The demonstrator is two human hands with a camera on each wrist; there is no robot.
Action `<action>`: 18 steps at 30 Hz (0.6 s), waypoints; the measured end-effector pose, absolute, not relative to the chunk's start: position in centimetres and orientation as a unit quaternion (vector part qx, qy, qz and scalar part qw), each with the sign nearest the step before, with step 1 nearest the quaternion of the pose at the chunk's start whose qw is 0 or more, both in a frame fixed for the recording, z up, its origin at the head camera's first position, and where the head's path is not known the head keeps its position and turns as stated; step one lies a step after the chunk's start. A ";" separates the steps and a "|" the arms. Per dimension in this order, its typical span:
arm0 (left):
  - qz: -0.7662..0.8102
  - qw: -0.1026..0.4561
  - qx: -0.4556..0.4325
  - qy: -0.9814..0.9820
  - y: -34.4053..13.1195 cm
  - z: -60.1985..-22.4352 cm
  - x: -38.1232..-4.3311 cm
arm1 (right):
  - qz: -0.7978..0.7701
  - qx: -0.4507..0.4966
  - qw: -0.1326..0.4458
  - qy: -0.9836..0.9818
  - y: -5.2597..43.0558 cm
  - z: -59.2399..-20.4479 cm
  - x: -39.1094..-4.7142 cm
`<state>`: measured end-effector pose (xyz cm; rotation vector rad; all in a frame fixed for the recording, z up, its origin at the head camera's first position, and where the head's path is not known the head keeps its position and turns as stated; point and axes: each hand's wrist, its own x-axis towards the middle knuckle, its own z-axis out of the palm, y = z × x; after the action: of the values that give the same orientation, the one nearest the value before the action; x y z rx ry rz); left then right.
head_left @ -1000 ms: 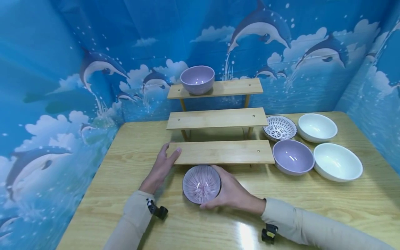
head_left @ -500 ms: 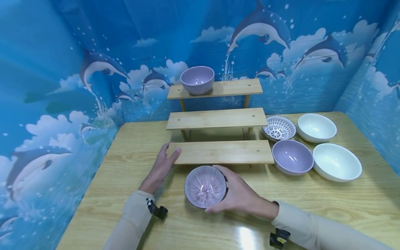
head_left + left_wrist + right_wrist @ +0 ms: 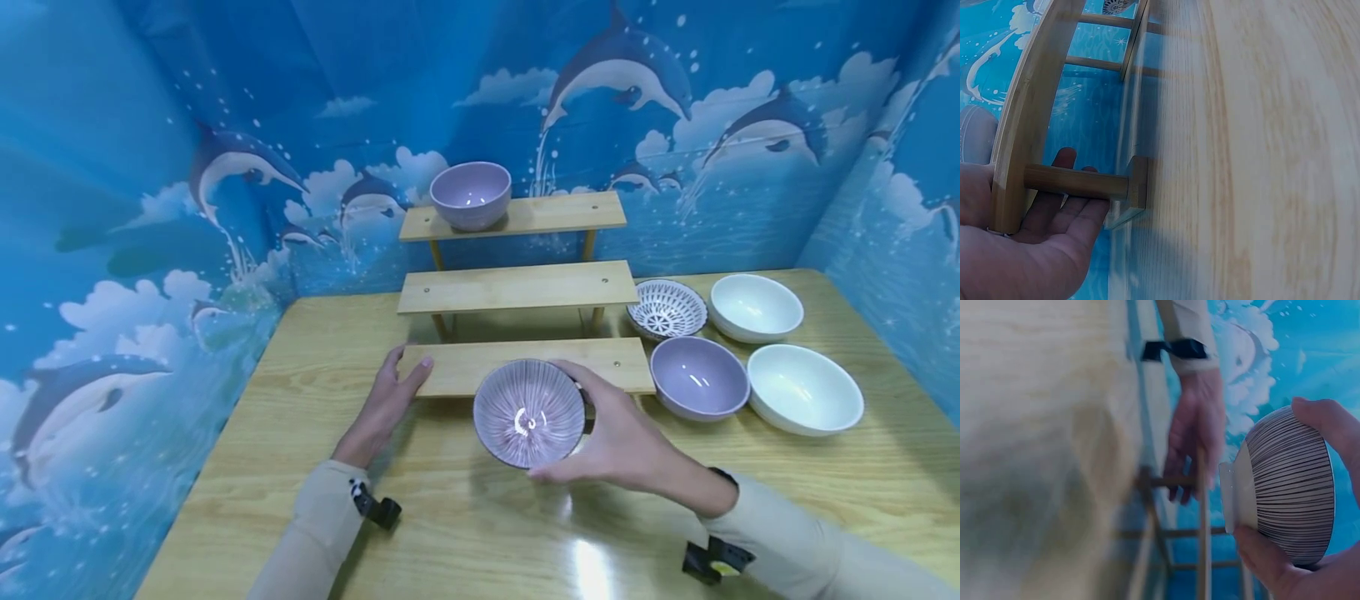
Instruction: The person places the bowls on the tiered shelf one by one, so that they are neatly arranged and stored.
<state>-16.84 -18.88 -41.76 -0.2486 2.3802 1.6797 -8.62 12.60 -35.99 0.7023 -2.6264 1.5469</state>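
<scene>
My right hand [image 3: 622,437] grips a striped bowl [image 3: 528,412] by its right side, holding it in front of the lowest board of a three-tier wooden shelf [image 3: 450,368]. Pinkish-purple lines run inside the bowl; dark stripes and a white foot show on its outside in the right wrist view. Thumb and fingers lie on opposite sides of the bowl's wall. At the shelf's left end, my left hand [image 3: 384,408] holds the lowest board. In the left wrist view, the fingers reach under that board [image 3: 1013,144], beside a round wooden peg [image 3: 1079,181].
A plain purple bowl [image 3: 471,197] stands on the top tier, left of centre. Right of the shelf are another purple bowl [image 3: 699,378], a black-and-white patterned bowl [image 3: 666,308], and two white bowls [image 3: 756,308]. Behind hangs a blue dolphin-print backdrop [image 3: 480,92].
My right hand has raised the striped bowl and carried it right, so it overlaps the lowest board's front edge in the head view. The left hand has stayed on the shelf.
</scene>
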 end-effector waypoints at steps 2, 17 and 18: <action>0.569 0.110 -0.085 0.810 -18.9 -41.7 -16.8 | 0.497 0.215 0.007 -0.841 13.2 -35.3 -9.1; 0.565 0.118 -0.092 0.811 -18.9 -41.7 -16.8 | 0.465 0.118 0.008 -0.878 16.8 -29.8 -14.7; 0.565 0.118 -0.093 0.812 -18.9 -41.7 -16.8 | 0.457 0.110 0.007 -0.882 16.9 -29.4 -15.2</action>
<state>-16.79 -18.93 -41.73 -0.2725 2.3746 1.6521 -15.20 16.89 -29.41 0.3451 -2.7595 1.4304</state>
